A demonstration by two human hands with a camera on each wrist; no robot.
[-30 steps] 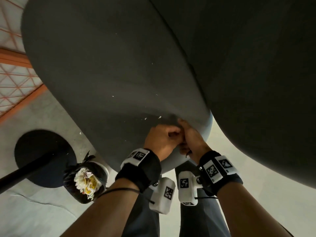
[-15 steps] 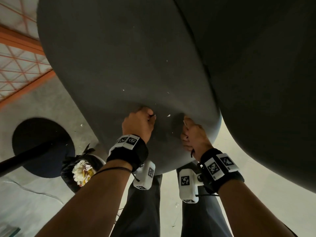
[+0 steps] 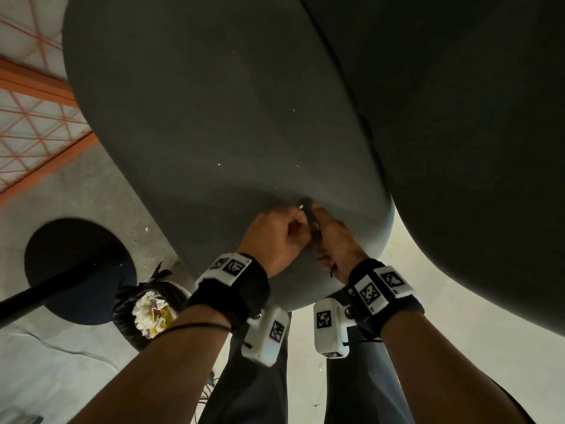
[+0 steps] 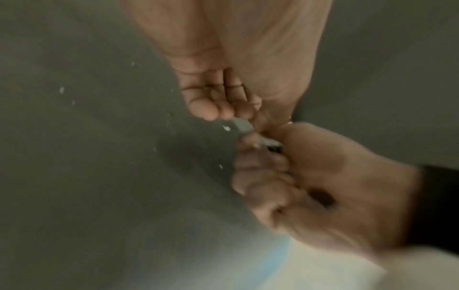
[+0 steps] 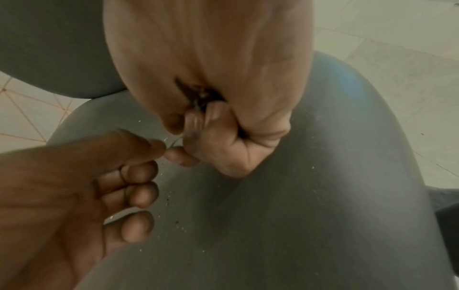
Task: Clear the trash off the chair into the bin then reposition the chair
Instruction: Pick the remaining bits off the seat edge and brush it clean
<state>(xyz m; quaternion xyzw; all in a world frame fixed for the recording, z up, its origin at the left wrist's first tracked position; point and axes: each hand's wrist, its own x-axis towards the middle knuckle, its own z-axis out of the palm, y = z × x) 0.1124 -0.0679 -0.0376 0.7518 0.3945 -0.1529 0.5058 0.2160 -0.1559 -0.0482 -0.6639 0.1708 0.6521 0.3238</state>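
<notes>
The grey chair seat [image 3: 214, 133] fills the head view, with a few white crumbs [image 3: 218, 164] on it. Both hands meet near its front edge. My left hand [image 3: 301, 228] pinches a small grey scrap [image 4: 242, 125] between thumb and fingertips, right against my right hand [image 3: 321, 232]. The right hand [image 5: 198, 125] is curled into a fist with dark bits of trash [image 5: 198, 94] showing inside it. The bin [image 3: 146, 310], lined with a black bag and holding crumpled paper, stands on the floor by my left forearm.
The dark chair backrest [image 3: 458, 117] rises on the right. A black round base with a pole [image 3: 76, 270] sits on the floor at the left, beyond the bin. Orange-lined tiles [image 3: 30, 133] lie at the far left. My legs [image 3: 260, 377] stand against the seat's front.
Half a second ago my left hand was out to the left on the seat, apart from the right. It has come back against the right hand with a scrap.
</notes>
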